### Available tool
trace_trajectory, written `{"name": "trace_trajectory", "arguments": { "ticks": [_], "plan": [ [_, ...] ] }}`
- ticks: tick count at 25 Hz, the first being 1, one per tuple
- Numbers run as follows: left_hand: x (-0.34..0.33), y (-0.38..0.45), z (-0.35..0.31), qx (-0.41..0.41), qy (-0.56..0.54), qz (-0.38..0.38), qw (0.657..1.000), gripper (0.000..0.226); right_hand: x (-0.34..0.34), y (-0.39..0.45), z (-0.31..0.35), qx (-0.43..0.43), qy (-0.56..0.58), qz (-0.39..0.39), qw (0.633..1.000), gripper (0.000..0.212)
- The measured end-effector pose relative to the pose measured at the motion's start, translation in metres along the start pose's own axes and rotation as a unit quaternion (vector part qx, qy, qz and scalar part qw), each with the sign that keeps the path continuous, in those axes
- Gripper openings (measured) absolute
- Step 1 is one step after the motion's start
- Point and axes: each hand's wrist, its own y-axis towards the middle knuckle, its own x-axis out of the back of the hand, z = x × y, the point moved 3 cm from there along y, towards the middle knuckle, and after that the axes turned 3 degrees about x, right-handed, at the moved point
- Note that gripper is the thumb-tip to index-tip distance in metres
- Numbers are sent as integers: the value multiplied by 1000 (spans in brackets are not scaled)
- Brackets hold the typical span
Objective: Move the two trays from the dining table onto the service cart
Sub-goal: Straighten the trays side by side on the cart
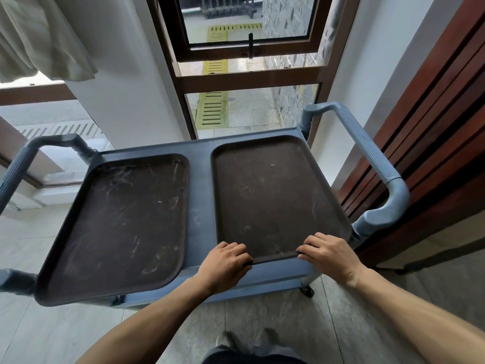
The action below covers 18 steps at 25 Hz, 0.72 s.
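Two dark brown trays lie flat side by side on the top shelf of the blue-grey service cart (200, 206). The left tray (123, 222) is scuffed with pale marks and nobody touches it. The right tray (275, 195) sits near the cart's right handle. My left hand (225, 261) grips the right tray's near edge at its left corner, fingers curled over the rim. At the same edge, toward the right corner, my right hand (328, 252) holds the rim.
The cart has ribbed handles at the left (15, 174) and the right (367, 156) and a castor (307, 290) below. A wood-framed window (246, 82) stands just behind it, wooden panelling (433, 127) on the right, a curtain (39, 35) upper left. Pale floor tiles surround the cart.
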Motion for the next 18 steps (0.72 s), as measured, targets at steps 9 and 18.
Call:
{"name": "trace_trajectory", "arguments": {
  "ticks": [9, 18],
  "plan": [
    [-6, 14, 13, 89, -35, 54, 994, 17, -5, 20, -5, -34, 26, 27, 999, 11],
    [-21, 10, 28, 130, -58, 69, 987, 29, -16, 21, -13, -117, 82, 81, 986, 26]
  ]
}}
